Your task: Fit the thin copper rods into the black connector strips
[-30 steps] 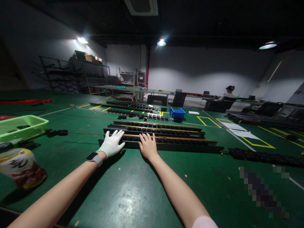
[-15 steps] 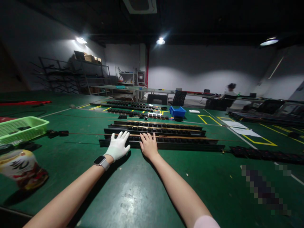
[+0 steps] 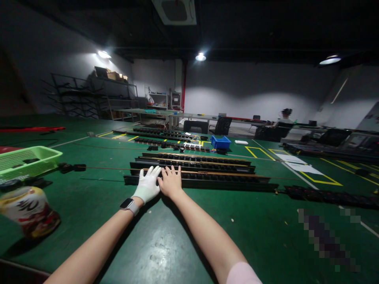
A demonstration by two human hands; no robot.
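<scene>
My left hand, in a white glove with a watch at the wrist, lies over the left part of the nearest long black rail. Its fingers are stretched out and spread. Bare, my right hand rests right beside it on the same rail, fingers extended over the dark blocks inside. A thin copper-coloured rod runs lengthwise along this rail and passes under my fingers. Behind it lie more black rails of the same kind, parallel, with brassy strips along them. My palms hide part of the nearest rail.
On the green table stand a light green basket and a printed food packet at left. A blue bin and paper sheets are farther back. Dark linked blocks lie at right. A person sits far off.
My right hand has slid left along the rail, up against my left hand. The left hand has shifted only slightly. The view has tilted a little.
</scene>
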